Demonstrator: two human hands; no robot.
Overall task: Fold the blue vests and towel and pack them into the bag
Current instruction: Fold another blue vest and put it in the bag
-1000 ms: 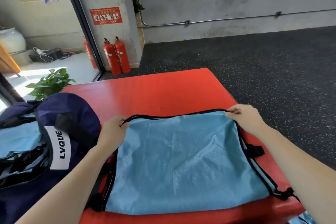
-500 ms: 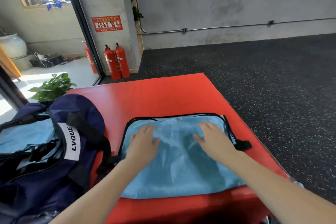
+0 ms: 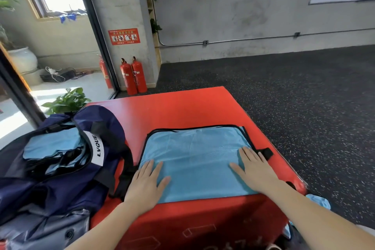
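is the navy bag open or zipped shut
Open: the navy bag gapes at the top, with light blue fabric showing inside.

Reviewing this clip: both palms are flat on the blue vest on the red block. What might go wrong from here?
Two risks, as I judge it. The blue vest lies close to the near edge of the red block, so if the left hand and right hand drag toward the body, it may slide off. The black strap sticks out on the right and may spoil the fold or snag going into the navy bag, which already holds blue fabric.
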